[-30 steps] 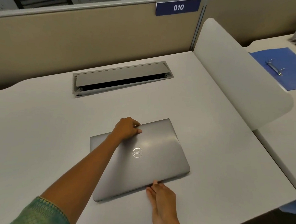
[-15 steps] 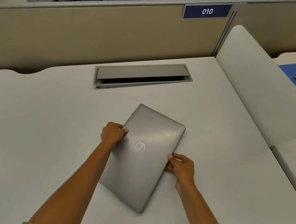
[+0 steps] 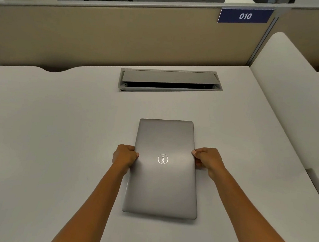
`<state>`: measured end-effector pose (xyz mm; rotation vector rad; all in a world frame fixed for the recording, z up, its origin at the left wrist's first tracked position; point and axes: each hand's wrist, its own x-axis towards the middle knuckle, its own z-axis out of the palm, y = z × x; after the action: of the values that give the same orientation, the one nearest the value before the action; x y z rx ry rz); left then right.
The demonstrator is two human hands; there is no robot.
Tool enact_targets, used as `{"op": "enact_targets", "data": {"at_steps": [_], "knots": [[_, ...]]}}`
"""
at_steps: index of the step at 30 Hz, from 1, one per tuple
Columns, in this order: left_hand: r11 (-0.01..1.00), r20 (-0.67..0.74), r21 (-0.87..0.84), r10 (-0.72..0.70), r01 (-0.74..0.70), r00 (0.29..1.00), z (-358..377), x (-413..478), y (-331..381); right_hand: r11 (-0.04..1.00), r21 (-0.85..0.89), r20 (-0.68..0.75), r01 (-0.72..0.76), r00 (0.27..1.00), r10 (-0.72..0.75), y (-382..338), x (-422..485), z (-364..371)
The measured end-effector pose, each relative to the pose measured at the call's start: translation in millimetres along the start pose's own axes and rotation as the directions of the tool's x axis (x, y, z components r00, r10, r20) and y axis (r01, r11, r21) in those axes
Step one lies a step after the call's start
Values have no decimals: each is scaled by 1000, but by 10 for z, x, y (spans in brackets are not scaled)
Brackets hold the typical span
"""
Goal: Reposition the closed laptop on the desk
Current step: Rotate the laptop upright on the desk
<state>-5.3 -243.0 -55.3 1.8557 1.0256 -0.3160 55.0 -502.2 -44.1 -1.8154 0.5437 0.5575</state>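
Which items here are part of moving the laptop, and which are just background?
In the job:
closed laptop
left hand, gripping its left edge
right hand, gripping its right edge
desk

Not involved:
cable hatch
010 sign
partition
side divider

1 head-worn wide-angle view is given, looking forward and steeply down from above the near edge of the pale grey desk (image 3: 59, 132). The closed grey metal laptop (image 3: 162, 177) is framed centrally and close, the beige fabric partition (image 3: 104, 37) is faced squarely, and straight edges are bowed outward.
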Motion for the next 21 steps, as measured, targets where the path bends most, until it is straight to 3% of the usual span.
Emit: {"op": "enact_targets", "data": {"at_steps": [17,19,21], "knots": [[998,-29,58,41,-40,999,30,-74,-43,993,-115,-57,31,998,-38,37,83,22],[992,13,114,58,-59,998,-11,-69,-8,999,-36,-47,27,998,-29,35,-14,7],[949,12,283,139,-137,990,-47,-48,96,999,1,-76,51,996,-51,39,-211,-16]]}}
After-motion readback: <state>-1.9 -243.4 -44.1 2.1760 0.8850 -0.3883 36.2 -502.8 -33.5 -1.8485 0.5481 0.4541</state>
